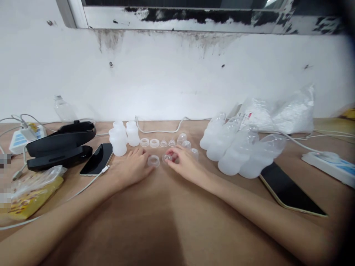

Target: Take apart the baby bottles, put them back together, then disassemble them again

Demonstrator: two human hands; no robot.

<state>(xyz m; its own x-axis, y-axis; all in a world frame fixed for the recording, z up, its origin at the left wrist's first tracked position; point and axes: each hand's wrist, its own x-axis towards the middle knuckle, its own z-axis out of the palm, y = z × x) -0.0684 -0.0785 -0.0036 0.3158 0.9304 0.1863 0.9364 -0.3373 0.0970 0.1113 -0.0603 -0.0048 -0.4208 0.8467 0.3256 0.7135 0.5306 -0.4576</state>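
Note:
My left hand (135, 164) is closed on the left side of a translucent screw ring (153, 160), thumb in front and fingers behind. Just to its right, my right hand (183, 160) pinches a clear bottle nipple (166, 158) low over the table. Behind the hands, two more rings (144, 142) and two nipples (172, 142) lie in a row. Several clear domed caps (182, 138) stand beside my right hand, partly hidden by it. Frosted white bottles (132, 133) stand upright behind my left hand.
Bagged frosted bottles (233, 160) lie at right, by a dark tablet or phone (291, 190) and a power strip (330, 164). White-filled bags (291, 111) lean on the wall. At left are a phone (97, 159), black case (61, 144), yellow packet (36, 194) and cables.

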